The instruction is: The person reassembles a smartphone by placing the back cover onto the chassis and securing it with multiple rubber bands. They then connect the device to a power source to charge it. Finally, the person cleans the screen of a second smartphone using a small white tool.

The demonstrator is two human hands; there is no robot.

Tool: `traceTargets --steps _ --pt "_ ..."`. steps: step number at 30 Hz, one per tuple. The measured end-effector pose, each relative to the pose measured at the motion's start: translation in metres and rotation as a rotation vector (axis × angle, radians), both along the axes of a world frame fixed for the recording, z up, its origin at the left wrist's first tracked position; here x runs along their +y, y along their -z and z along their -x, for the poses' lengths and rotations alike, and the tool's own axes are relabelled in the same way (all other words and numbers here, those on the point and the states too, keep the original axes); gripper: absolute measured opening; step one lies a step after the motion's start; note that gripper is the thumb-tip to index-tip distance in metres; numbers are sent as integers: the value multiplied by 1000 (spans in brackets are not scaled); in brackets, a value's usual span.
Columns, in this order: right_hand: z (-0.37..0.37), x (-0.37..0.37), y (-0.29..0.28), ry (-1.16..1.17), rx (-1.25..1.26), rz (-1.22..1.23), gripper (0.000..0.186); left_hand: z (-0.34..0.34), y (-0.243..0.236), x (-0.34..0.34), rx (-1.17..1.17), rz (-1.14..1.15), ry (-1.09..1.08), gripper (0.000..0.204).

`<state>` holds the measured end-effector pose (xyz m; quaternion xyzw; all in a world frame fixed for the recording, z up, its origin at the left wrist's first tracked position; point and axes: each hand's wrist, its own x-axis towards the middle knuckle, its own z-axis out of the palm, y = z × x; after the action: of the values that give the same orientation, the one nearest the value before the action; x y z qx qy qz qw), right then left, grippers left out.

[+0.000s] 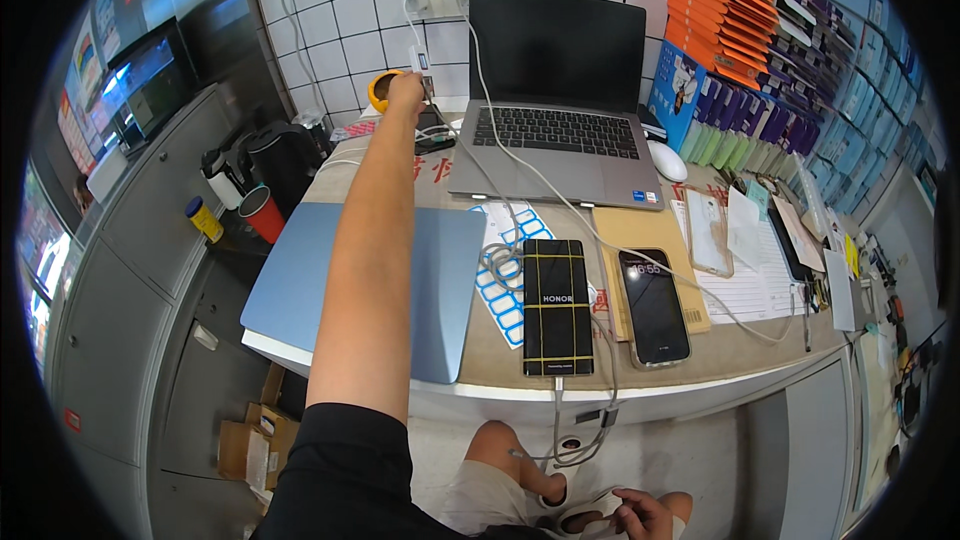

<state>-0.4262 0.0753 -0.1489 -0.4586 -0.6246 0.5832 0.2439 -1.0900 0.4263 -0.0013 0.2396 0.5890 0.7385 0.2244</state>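
Observation:
My left hand [405, 92] stretches to the back of the desk, fingers closed at the lower end of a white USB charger [420, 60] near the wall. What exactly they grip is too small to make out. A roll of yellow tape [381, 91] is just left of it. A grey cable [466, 148] runs from there toward the front. My right hand [645, 516] is low over my lap with its fingers curled; anything in it is hidden. A black phone with yellow lines [559, 325], a cable in its lower end, lies beside another phone [655, 308].
An open grey laptop [570, 155] stands at the back, a white mouse [667, 162] to its right. A closed blue-grey laptop [440, 290] lies under my left forearm. Stacked orange boxes [715, 15] rise at the right. A red cup [262, 214] stands left of the desk.

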Motion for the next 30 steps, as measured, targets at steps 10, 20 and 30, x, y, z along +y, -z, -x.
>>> traceTargets --steps 10,20,30 --pt "-2 2 -9 7 0 -37 29 4 -2 -10 79 7 -29 31" --pt "-20 8 3 -3 144 -70 23 -11 -41 -82 241 -12 -60 49" --pt "22 49 -79 -172 586 -669 18 -183 -19 -240 571 -183 114 45"
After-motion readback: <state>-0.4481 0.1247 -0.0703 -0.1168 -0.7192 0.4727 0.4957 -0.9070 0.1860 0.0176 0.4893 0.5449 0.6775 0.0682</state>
